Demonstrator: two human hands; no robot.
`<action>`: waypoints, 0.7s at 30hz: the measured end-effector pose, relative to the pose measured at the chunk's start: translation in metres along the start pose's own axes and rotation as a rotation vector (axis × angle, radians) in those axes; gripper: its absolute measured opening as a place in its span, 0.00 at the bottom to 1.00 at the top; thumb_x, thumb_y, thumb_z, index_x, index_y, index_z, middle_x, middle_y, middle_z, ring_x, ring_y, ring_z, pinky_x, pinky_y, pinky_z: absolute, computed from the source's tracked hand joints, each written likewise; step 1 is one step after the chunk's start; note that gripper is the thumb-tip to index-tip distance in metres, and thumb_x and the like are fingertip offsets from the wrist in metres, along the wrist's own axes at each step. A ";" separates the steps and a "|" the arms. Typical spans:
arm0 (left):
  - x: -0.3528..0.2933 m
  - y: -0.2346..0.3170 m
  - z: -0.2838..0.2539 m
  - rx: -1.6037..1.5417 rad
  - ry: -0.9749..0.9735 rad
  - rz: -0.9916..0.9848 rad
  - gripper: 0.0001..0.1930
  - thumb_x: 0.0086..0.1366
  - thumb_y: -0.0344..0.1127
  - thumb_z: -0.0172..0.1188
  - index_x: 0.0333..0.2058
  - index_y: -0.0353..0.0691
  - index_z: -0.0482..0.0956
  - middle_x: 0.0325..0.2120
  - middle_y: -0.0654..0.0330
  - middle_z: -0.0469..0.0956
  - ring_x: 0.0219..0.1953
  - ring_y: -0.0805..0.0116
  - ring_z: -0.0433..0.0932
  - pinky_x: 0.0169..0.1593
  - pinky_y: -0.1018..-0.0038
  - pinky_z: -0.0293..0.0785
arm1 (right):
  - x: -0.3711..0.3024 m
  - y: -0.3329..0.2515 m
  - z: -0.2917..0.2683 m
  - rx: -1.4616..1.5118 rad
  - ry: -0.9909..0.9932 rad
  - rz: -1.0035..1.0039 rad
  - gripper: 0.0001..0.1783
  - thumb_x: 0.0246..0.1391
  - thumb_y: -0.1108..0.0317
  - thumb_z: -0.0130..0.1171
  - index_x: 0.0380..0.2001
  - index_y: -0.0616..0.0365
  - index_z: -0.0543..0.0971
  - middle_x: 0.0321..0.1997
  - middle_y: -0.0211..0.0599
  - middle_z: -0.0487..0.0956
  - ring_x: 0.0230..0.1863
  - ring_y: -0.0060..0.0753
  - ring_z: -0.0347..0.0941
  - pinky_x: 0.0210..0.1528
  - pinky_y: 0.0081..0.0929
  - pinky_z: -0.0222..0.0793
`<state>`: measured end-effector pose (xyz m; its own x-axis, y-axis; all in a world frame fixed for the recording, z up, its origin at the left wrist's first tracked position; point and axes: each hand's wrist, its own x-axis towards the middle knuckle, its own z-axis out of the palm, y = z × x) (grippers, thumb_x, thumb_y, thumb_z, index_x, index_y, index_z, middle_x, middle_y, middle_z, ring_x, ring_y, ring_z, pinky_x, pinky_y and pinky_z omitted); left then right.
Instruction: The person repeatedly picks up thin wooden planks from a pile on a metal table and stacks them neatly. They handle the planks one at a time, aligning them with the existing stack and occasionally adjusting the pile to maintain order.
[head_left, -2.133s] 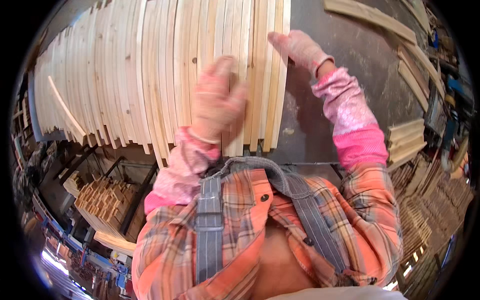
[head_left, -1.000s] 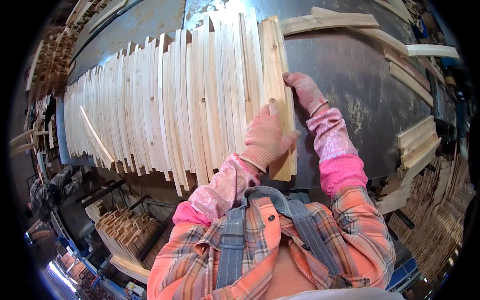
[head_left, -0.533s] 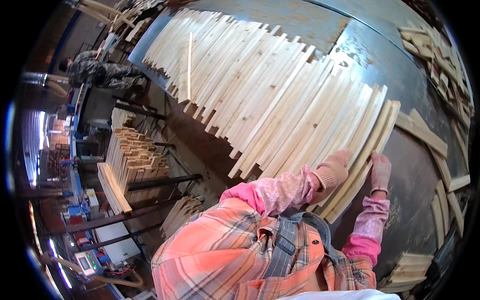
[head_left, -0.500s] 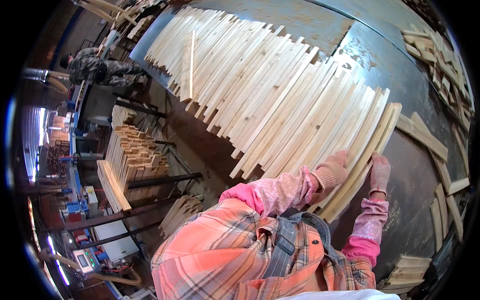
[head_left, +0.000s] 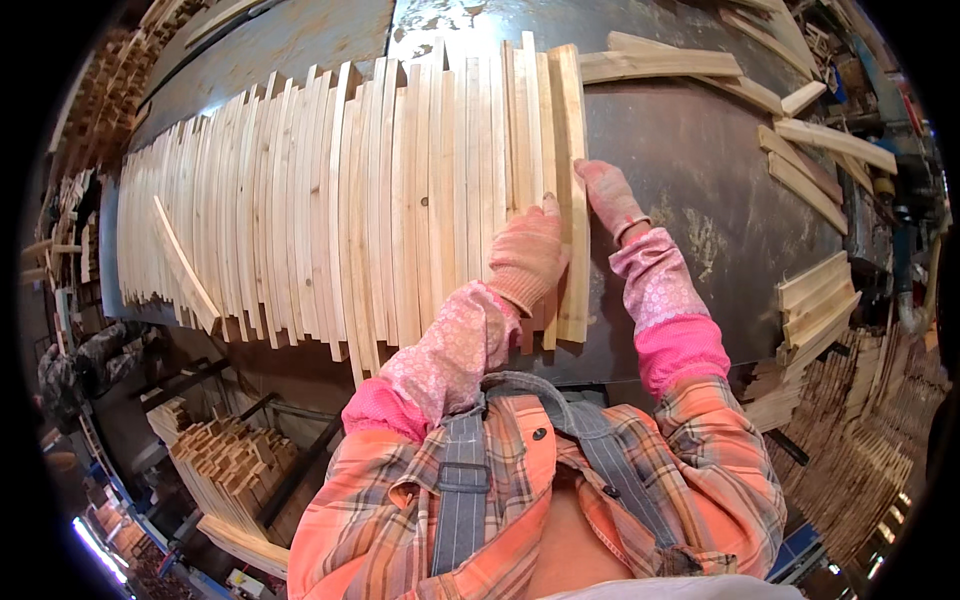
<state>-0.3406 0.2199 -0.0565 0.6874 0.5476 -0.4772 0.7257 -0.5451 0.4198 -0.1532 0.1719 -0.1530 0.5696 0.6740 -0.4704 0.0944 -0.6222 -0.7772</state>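
Observation:
Pale wooden slats (head_left: pixel 425 200) lie side by side in a long row, their ends uneven. At the row's right end, the outermost slat (head_left: pixel 570 110) sits slightly apart, a dark gap beside it. My left hand (head_left: pixel 530 250), in a pinkish knit glove, lies over the slats just left of that gap, fingers stretched forward. Gloved the same way, my right hand (head_left: pixel 608 195) grips the outermost slat's right edge with its fingertips. The thumb's hold is partly hidden. One short slat (head_left: pixel 185 265) lies slanted on top of the row at the left.
The row rests on a dark metal table (head_left: pixel 680 170). Loose wood pieces (head_left: pixel 660 66) lie beyond the right end, and more (head_left: pixel 810 180) lie farther right. Stacked slats (head_left: pixel 815 300) stand at the right. Below left is a stacked rack of wood (head_left: pixel 235 460), near a person in camouflage (head_left: pixel 85 365).
The view has swung to the right, so the row now stands nearly upright in the picture. Both hands stay at the row's right end, and the outermost slat has separated from its neighbours.

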 end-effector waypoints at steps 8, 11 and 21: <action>-0.004 -0.036 0.004 -0.190 0.194 0.060 0.26 0.67 0.41 0.59 0.62 0.42 0.72 0.47 0.44 0.77 0.50 0.42 0.79 0.53 0.53 0.76 | -0.038 -0.077 0.020 -0.164 0.001 0.088 0.38 0.51 0.53 0.71 0.59 0.68 0.74 0.55 0.59 0.82 0.57 0.52 0.79 0.61 0.40 0.73; -0.011 -0.030 -0.005 -0.285 0.224 0.077 0.26 0.67 0.41 0.60 0.62 0.41 0.74 0.46 0.46 0.78 0.48 0.44 0.79 0.53 0.56 0.75 | -0.036 -0.065 0.008 -0.016 -0.061 0.073 0.35 0.52 0.55 0.70 0.58 0.68 0.75 0.53 0.56 0.83 0.54 0.49 0.80 0.59 0.39 0.74; -0.013 -0.027 0.006 -0.212 0.218 0.135 0.22 0.66 0.37 0.60 0.58 0.41 0.76 0.45 0.42 0.78 0.49 0.41 0.79 0.54 0.55 0.75 | -0.056 -0.079 0.034 -0.301 -0.032 0.055 0.53 0.53 0.56 0.70 0.75 0.60 0.55 0.68 0.60 0.71 0.69 0.58 0.69 0.74 0.44 0.63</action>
<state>-0.3696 0.2238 -0.0663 0.7514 0.6149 -0.2394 0.6019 -0.4901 0.6305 -0.2198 0.1968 -0.0798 0.5547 0.6451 -0.5255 0.3046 -0.7452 -0.5932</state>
